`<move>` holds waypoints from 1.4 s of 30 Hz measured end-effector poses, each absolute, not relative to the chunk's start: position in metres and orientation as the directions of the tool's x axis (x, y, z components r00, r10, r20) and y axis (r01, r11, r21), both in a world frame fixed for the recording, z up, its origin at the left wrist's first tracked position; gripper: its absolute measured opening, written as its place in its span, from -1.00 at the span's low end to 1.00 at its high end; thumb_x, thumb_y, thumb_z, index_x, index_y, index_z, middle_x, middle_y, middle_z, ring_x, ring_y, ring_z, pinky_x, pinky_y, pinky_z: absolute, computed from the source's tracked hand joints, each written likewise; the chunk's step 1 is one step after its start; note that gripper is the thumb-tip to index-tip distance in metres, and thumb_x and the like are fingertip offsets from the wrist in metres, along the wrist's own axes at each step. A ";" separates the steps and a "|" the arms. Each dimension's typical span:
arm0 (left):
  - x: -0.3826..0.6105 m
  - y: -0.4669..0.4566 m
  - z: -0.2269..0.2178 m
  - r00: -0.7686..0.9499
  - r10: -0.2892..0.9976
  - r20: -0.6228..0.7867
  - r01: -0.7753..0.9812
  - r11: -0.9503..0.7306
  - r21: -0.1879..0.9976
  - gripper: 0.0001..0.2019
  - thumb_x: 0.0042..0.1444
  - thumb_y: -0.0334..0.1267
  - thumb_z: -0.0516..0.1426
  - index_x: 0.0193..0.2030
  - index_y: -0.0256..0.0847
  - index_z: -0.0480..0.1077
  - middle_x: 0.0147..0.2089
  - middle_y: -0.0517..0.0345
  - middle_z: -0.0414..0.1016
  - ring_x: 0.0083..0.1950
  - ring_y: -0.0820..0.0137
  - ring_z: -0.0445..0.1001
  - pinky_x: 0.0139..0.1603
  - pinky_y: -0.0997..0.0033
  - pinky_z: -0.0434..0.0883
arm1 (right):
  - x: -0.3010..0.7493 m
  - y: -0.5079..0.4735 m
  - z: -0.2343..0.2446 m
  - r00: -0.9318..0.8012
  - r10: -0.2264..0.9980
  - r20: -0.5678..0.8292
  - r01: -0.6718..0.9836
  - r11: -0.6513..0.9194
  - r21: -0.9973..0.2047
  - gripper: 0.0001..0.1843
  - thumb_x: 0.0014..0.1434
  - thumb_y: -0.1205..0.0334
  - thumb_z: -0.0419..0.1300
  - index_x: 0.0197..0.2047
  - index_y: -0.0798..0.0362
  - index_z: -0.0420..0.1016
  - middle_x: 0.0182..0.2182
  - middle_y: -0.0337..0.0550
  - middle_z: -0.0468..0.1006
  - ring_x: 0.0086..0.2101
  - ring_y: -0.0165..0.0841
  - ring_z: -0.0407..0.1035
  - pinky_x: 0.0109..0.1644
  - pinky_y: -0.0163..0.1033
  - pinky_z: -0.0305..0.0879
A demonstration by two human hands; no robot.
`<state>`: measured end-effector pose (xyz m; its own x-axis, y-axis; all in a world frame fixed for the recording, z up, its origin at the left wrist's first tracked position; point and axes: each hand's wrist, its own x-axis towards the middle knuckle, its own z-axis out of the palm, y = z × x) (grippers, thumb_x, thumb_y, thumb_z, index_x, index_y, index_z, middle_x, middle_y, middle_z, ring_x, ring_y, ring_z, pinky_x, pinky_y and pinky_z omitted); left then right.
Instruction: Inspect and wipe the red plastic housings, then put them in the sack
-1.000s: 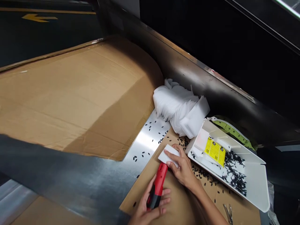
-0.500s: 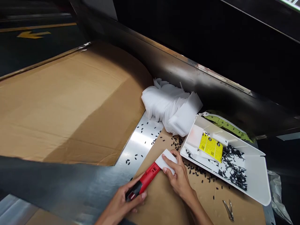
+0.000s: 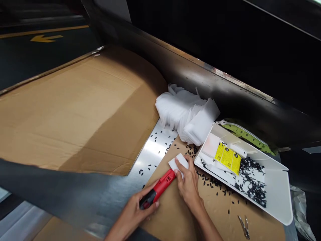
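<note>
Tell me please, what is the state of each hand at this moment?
Left hand: closed, holding the red and black tool by its black end.
Right hand: closed, holding the white pad at the tool's red end.

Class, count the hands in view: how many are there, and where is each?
2: the left hand around the red tool, and the right hand holding the white pad by the tool's far end.

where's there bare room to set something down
The widest bare patch is the large cardboard sheet, left of the white sheet pile. A smaller one lies between the red tool and right forearm. It's crowded beside the white tray, where black pieces scatter.
</note>
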<state>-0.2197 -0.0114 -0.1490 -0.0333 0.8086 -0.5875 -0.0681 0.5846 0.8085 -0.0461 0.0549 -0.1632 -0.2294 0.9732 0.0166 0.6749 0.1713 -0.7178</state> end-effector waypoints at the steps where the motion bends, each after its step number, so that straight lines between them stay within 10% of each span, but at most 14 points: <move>1: -0.220 -0.012 -0.152 -0.044 0.813 -0.581 -0.079 0.577 0.813 -0.37 -0.21 -0.17 0.39 0.09 -0.20 0.47 -0.45 0.14 0.54 -0.44 0.30 0.41 -0.60 0.48 0.37 | -0.046 0.053 -0.163 -0.223 0.975 0.014 0.678 0.166 -0.716 -0.55 0.28 0.29 -0.01 0.19 -0.11 0.40 0.19 0.04 0.22 0.16 -0.06 0.24 0.14 0.07 0.32; 5: -0.220 -0.015 -0.158 -0.083 0.851 -0.518 -0.082 0.512 0.855 -0.47 -0.25 -0.16 0.40 -0.04 -0.10 0.55 -0.11 0.04 0.63 -0.02 0.01 0.51 -0.18 0.21 0.55 | -0.041 0.046 -0.160 -0.227 0.973 -0.032 0.680 0.135 -0.721 -0.56 0.27 0.29 0.00 0.17 -0.06 0.43 0.18 0.09 0.21 0.15 -0.04 0.25 0.13 0.06 0.34; 9: -0.217 -0.019 -0.155 -0.086 0.911 -0.403 0.129 0.411 0.902 -0.54 -0.04 -0.17 0.28 0.05 -0.16 0.51 0.12 -0.02 0.52 0.20 0.01 0.40 0.27 0.05 0.24 | -0.040 0.037 -0.149 -0.307 0.951 -0.031 0.648 0.185 -0.739 -0.56 0.25 0.28 0.03 0.17 -0.08 0.43 0.17 0.05 0.21 0.12 -0.11 0.30 0.12 -0.04 0.37; 21: -0.209 -0.037 -0.177 -0.046 0.968 -0.247 0.550 0.231 0.803 -0.49 0.11 -0.23 0.01 0.21 -0.28 0.34 0.20 -0.10 0.42 0.18 0.16 0.43 0.16 0.20 0.39 | -0.035 0.022 -0.144 -0.389 0.921 0.011 0.650 0.283 -0.706 -0.58 0.25 0.31 0.04 0.15 -0.07 0.45 0.12 0.05 0.29 0.12 -0.14 0.32 0.13 -0.10 0.37; 42: -0.212 -0.037 -0.173 -0.028 0.980 -0.196 0.626 0.170 0.761 -0.55 0.12 -0.20 0.02 0.12 -0.27 0.42 0.12 -0.09 0.51 0.11 0.20 0.49 0.07 0.37 0.43 | -0.041 0.021 -0.146 -0.338 0.941 -0.007 0.642 0.225 -0.733 -0.54 0.23 0.32 0.04 0.18 -0.07 0.42 0.15 0.04 0.29 0.11 -0.15 0.33 0.15 -0.10 0.34</move>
